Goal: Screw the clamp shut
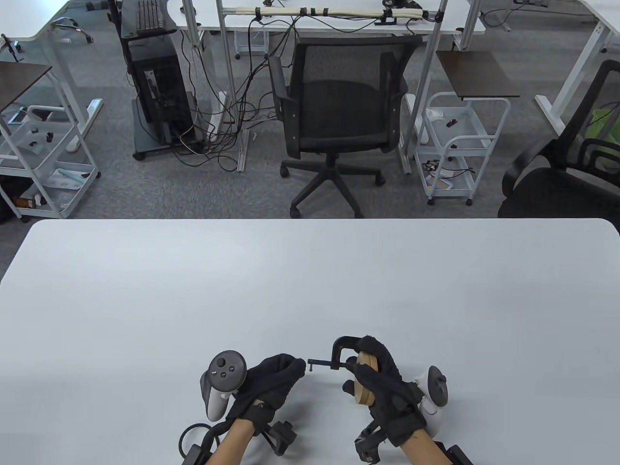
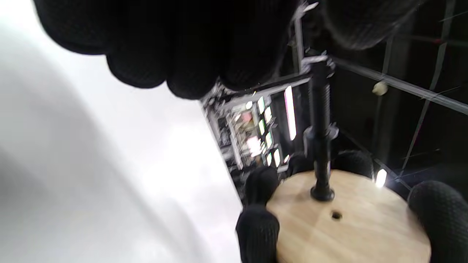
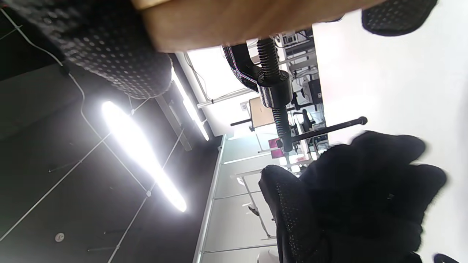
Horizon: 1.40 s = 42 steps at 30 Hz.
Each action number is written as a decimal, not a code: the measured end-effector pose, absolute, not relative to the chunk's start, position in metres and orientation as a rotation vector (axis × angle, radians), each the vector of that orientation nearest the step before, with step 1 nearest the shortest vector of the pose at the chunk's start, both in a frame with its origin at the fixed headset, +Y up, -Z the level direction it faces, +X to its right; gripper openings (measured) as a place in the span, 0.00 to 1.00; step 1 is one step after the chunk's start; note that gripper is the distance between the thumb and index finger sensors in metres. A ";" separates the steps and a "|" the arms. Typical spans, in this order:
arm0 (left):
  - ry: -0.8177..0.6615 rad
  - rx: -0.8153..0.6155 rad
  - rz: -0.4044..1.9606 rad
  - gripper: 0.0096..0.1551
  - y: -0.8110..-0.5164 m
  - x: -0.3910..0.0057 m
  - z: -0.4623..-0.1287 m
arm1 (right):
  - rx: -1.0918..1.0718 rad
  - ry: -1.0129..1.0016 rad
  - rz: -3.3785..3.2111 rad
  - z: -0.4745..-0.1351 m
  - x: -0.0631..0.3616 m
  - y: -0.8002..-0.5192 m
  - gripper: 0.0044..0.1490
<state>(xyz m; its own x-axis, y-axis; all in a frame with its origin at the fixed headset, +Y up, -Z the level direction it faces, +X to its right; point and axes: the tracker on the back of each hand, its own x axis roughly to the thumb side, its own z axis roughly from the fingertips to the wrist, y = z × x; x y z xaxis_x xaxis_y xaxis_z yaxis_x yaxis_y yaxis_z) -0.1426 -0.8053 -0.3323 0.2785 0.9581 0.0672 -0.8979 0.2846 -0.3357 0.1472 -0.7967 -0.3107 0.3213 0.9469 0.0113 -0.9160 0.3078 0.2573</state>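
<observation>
Fingers of the left hand (image 1: 271, 382) curl loosely at the nine o'clock end of the black metal C-clamp (image 1: 339, 356), apparently just short of its thin crossbar handle (image 1: 310, 364) and gripping nothing, as far as the table view shows. The right hand (image 1: 382, 382) wraps the round pale wooden disc (image 1: 365, 385) together with the clamp frame, above the white desk (image 1: 310, 290).

Left wrist view: the threaded screw (image 2: 320, 128) runs from twelve o'clock down to six, its pad touching the disc (image 2: 347, 223); right fingertips (image 2: 257, 228) ring the rim.

Right wrist view: the screw (image 3: 276, 106) points toward six o'clock, its handle (image 3: 325, 129) just above the left hand (image 3: 358, 197). Turning falls to the nearer left hand.
</observation>
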 end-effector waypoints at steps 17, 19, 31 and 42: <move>-0.440 -0.427 1.568 0.40 -0.812 -0.129 -0.333 | 0.358 0.174 1.321 -0.304 0.133 -0.792 0.50; -0.460 -0.360 1.513 0.38 -0.807 -0.129 -0.334 | 0.346 0.183 1.321 -0.304 0.132 -0.792 0.50; -0.513 -0.210 1.474 0.32 -0.790 -0.132 -0.330 | 0.353 0.127 1.328 -0.297 0.129 -0.787 0.49; -0.574 -0.092 1.392 0.31 -0.779 -0.133 -0.328 | 0.301 0.183 1.225 -0.298 0.128 -0.793 0.49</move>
